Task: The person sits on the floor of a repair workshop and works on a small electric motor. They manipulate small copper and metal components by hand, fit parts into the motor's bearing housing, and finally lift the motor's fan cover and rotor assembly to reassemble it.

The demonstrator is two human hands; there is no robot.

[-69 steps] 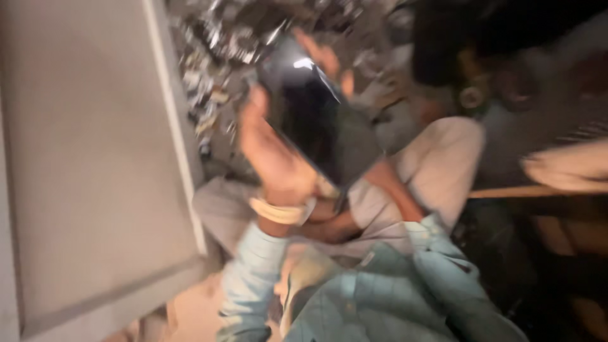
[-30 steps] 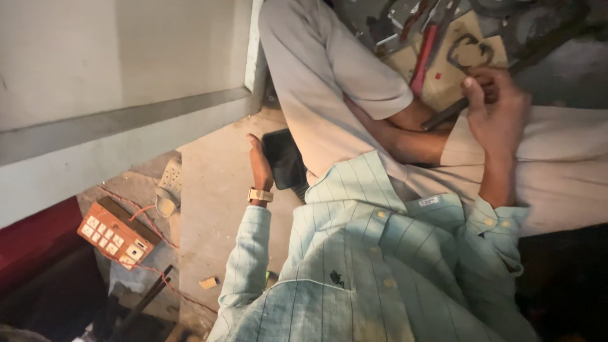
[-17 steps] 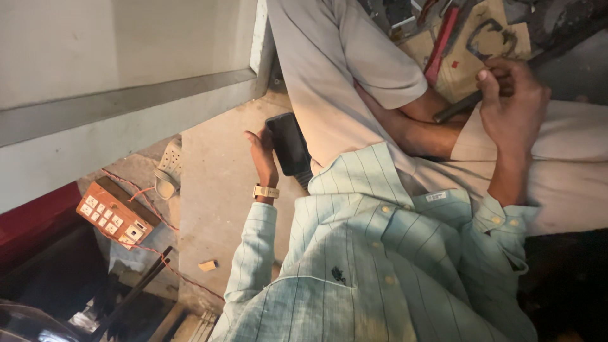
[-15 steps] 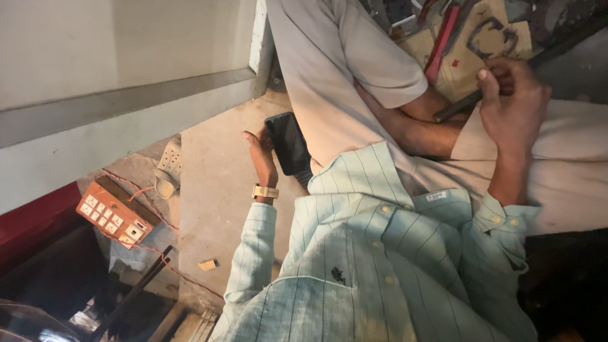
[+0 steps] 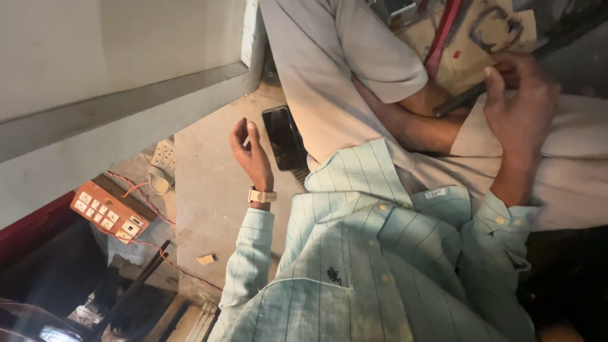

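a person in a beige shirt sat close ahead, the right hand rested on that person's leg with fingers loosely spread and holding nothing, the left hand hung half-curled and empty just beside a black phone lying on the concrete floor.

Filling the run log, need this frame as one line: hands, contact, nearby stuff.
left hand: half-curled, empty, beside black phone on floor | right hand: resting on a seated person's lap, grip unclear | nearby: orange switch board
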